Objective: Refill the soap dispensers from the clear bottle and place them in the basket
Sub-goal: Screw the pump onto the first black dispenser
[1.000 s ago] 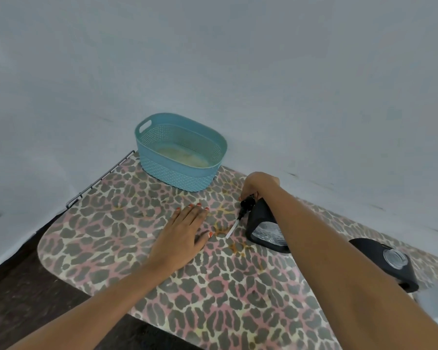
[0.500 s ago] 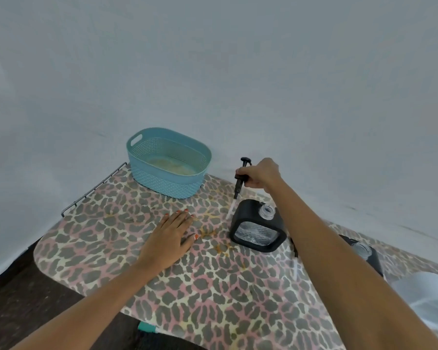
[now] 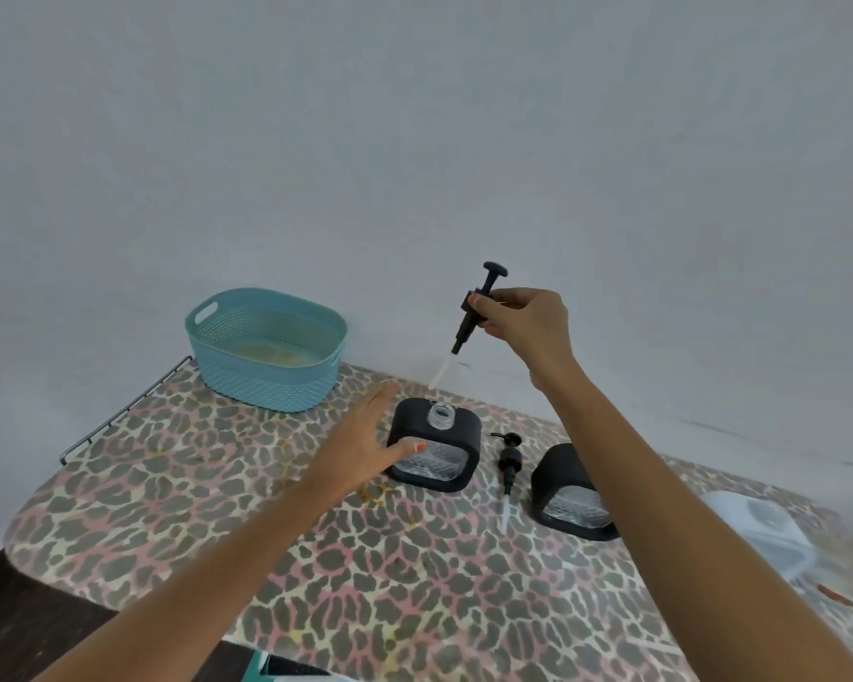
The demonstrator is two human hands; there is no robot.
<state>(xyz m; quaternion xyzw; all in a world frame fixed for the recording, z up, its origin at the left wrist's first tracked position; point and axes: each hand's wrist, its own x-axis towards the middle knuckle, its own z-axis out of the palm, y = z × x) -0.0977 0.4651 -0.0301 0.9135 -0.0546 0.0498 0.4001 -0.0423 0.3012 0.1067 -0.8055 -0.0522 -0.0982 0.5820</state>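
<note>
A black soap dispenser (image 3: 456,425) with a clear neck stands open on the leopard-print table (image 3: 217,509). My right hand (image 3: 520,319) pinches its black pump head (image 3: 474,307) in the air above it, the white tube hanging down. My left hand (image 3: 365,443) reaches with straight fingers to the dispenser's left side, thumb against its front. A second black dispenser (image 3: 570,492) stands to the right, partly behind my right arm. Another pump head (image 3: 507,460) lies flat between the two. The teal basket (image 3: 267,381) sits at the back left. A clear container (image 3: 759,534) lies blurred at the right edge.
A pale wall runs right behind the table. A metal rail (image 3: 124,411) lines the table's left edge. Dark floor (image 3: 21,627) shows at the lower left below the rounded table corner.
My right hand has lifted the pump head up out of the dispenser. My left hand left the tabletop and moved right to the dispenser's side. The view tilted, showing the second dispenser and pump.
</note>
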